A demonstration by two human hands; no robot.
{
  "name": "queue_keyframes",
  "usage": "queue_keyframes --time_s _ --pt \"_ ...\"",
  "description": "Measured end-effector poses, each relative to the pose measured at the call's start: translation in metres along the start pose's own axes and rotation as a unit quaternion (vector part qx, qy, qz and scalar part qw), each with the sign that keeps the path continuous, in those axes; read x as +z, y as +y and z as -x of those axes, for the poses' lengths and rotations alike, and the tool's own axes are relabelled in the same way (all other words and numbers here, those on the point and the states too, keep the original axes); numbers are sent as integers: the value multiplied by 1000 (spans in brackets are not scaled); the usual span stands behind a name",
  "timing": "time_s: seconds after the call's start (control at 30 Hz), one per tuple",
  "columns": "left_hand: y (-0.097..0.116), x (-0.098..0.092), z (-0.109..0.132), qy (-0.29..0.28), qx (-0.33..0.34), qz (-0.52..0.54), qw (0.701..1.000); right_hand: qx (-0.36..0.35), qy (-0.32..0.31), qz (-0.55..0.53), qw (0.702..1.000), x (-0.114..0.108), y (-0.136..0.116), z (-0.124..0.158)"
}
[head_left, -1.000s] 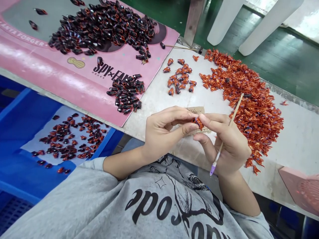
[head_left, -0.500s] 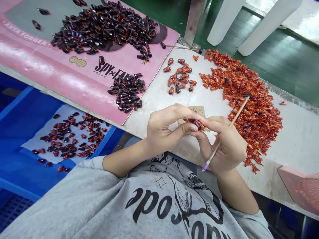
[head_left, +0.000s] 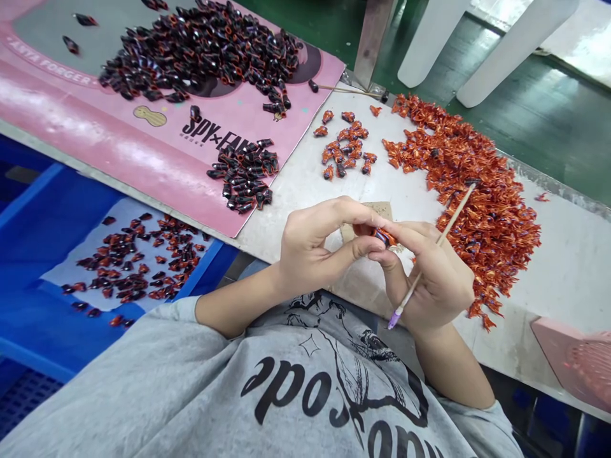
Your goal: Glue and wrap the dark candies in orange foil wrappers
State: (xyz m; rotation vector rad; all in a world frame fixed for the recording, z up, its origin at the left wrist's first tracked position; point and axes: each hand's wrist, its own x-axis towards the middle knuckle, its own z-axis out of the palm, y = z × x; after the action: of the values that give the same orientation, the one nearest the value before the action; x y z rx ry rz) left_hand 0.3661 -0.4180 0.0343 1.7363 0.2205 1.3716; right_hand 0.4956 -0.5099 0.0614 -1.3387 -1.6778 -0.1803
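Note:
Between the fingertips of both hands is a small orange and dark plastic piece (head_left: 383, 238), partly hidden by the fingers. My left hand (head_left: 324, 245) pinches it from the left with thumb and forefinger. My right hand (head_left: 427, 270) pinches its other side and also keeps a thin wooden stick (head_left: 454, 216) with a purple tip across the palm. Under the fingertips lies a tan square pad (head_left: 353, 236). Right of the hands spreads a big heap of orange pieces (head_left: 491, 210). A small group of orange and dark pieces (head_left: 351, 143) lies beyond the hands.
On a pink printed mat (head_left: 119, 137) lie a large pile of black pieces (head_left: 205, 51) and a smaller one (head_left: 245, 175). A blue bin (head_left: 28, 318) at the left holds joined black-orange pieces (head_left: 124, 273) on a white sheet. A pink object (head_left: 568, 362) sits at the right edge.
The piece between the fingertips has shifted slightly to the right and shows more of its orange side. Both hands stay almost in place.

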Motion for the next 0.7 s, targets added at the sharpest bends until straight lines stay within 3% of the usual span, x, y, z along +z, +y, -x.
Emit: queue_keyframes --time_s 0.4,0.7 --pt "1 1 1 -1 27 -24 999 6 11 -20 1000 4 -2 2" --pt "9 -1 0 0 -90 41 995 5 -8 -19 1000 2 1 1"
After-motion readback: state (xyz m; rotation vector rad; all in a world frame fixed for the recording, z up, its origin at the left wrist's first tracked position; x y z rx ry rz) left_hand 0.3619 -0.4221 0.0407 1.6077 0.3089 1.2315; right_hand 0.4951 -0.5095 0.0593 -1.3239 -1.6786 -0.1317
